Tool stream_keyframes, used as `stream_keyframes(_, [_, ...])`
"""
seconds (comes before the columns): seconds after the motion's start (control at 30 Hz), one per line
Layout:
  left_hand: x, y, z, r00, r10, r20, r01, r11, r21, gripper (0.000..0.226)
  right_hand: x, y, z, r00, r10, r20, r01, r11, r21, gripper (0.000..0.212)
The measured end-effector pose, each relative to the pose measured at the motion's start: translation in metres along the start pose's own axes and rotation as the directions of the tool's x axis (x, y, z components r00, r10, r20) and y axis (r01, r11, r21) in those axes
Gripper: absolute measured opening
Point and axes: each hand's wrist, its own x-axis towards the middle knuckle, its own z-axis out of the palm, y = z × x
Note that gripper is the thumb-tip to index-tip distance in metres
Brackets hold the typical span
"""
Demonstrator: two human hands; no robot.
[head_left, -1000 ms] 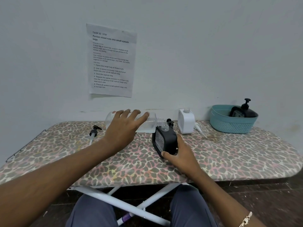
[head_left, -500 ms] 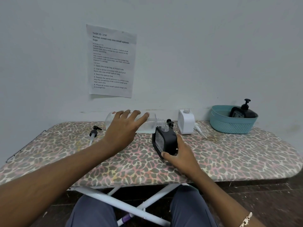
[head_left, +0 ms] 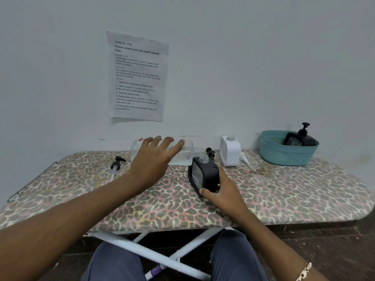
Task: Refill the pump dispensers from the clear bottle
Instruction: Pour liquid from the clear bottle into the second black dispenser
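My left hand (head_left: 154, 159) grips the clear bottle (head_left: 182, 153), held on its side above the board with its threaded neck pointing right, just over the open mouth of a black dispenser (head_left: 205, 173). My right hand (head_left: 221, 191) holds that black dispenser near its base, tilted slightly left. A little liquid lies in the lower part of the clear bottle. A white dispenser (head_left: 230, 151) stands uncapped behind, and a black pump head (head_left: 210, 152) lies between the two.
A second black pump (head_left: 116, 163) lies at the left of the leopard-print ironing board (head_left: 284, 191). A white pump tube (head_left: 246, 162) rests beside the white dispenser. A teal basket (head_left: 284, 155) at the back right holds a black pump dispenser (head_left: 300, 136). A paper sheet (head_left: 138, 76) hangs on the wall.
The clear bottle's neck has eased slightly up and to the right above the black dispenser's mouth. Both hands keep their grips.
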Motion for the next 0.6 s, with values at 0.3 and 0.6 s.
stream_keyframes(0.3, [-0.0001,0.0003,-0.0003,1.000,0.006,0.001,-0.006,1.000,0.013,0.095,0.0002,-0.0003,0.0002,1.000,-0.007,0.003,0.007,1.000,0.007,0.068])
stream_keyframes(0.6, [0.0007,0.0015,-0.0012,1.000,0.007,0.002,-0.007,1.000,0.016,0.094,-0.0008,-0.0012,-0.0010,1.000,0.009,0.000,-0.009,1.000,-0.002,0.068])
